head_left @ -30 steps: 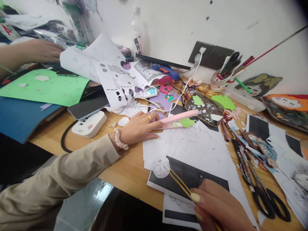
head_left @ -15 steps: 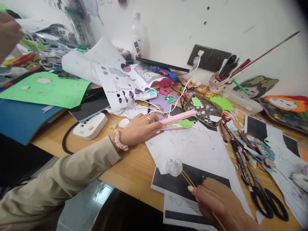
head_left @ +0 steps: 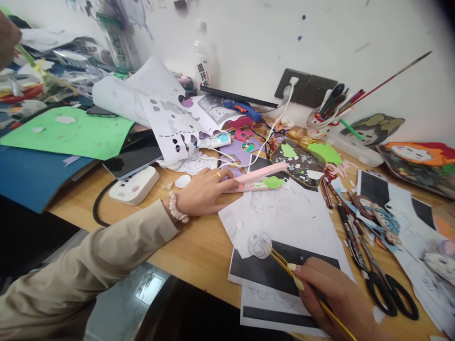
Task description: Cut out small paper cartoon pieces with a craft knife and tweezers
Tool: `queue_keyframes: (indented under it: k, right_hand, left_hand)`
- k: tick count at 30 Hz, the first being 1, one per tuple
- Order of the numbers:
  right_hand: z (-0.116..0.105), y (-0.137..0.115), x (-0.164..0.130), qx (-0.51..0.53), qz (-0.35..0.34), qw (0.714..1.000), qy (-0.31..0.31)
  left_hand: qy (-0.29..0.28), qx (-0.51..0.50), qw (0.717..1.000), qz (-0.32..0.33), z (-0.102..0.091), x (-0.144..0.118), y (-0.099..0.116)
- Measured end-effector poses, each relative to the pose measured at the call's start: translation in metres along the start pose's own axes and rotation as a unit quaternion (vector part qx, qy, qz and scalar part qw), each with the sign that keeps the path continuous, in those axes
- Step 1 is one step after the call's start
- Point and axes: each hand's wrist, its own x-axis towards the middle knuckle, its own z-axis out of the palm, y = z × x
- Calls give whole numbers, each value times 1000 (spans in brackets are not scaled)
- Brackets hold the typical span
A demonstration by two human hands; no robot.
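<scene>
My right hand (head_left: 334, 298) is pinched shut on a pair of thin yellow metal tweezers (head_left: 284, 262), whose tips grip a small round white paper cut-out with pencilled features (head_left: 259, 245). The cut-out sits at the near left corner of a white drawing sheet (head_left: 284, 222), just over the edge of a black-and-white printed sheet (head_left: 280, 270) lying underneath.

My left hand (head_left: 204, 192), with a gold ring and a pink scrunchie at the wrist, rests flat across the desk (head_left: 192, 246), fingers closed around the near end of a slim pink heated wand with a small red light (head_left: 261, 174). A green paper scrap (head_left: 273, 182) touches the wand's far side.

To the right lie black-handled scissors (head_left: 387, 289) and dark pencils (head_left: 346, 227), then coloured paper figure cut-outs (head_left: 377, 213). Farther off stand a dark oval tray dotted with paper bits (head_left: 302, 163), a white charging cable (head_left: 273, 130) running to a dark wall socket (head_left: 305, 87), and a clear plastic bottle (head_left: 203, 59). On the left are a white rounded gadget (head_left: 134, 184), a green card sheet (head_left: 71, 132) and perforated white paper (head_left: 170, 123). Another person's hand (head_left: 7, 35) shows at the far left.

I judge the risks to be these: the cut-out is light and held only at its edge, so a slackened pinch could drop it or a hard one tear it. The wand seems powered, so it may scorch the paper it touches or my fingers.
</scene>
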Motion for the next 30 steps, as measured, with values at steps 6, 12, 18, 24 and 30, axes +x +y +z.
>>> queue_keyframes:
  k: [6,12,18,24,30]
  right_hand:
    - [11,-4,7,29,-21,999,8]
    - [13,-5,12,33,11,999,34]
    - [7,-6,11,17,89,994,56]
    - [4,-1,-8,51,200,964,168]
    - [4,-7,-11,37,255,948,185]
  left_hand:
    - [-7,-8,1000,-17,-1,0,4]
    - [-6,-13,1000,-25,-1,-1,8]
    - [7,-13,999,-31,0,-3,10]
    - [6,-18,1000,-25,-1,-3,11]
    - [10,-17,1000,-22,-1,-3,11]
